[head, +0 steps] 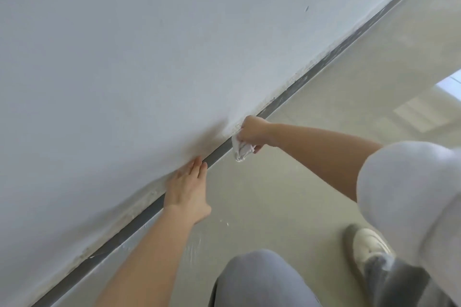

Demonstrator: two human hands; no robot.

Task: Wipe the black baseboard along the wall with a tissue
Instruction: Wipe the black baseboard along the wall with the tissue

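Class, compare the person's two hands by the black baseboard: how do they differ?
The left hand lies flat with straight fingers; the right hand is curled. The left hand holds nothing; the right hand grips a crumpled white tissue. Both reach the black baseboard.

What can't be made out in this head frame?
1. Head view: the baseboard stretch behind the right hand and tissue is covered, so contact there is unconfirmed.
2. Head view: how the right hand's fingers wrap the tissue is hidden by the back of the hand.
3. Head view: the left hand covers the baseboard beneath it.
4. Head view: both baseboard ends are cut off by the frame edges.
5. Head view: the dark speck on the wall is too small to identify.
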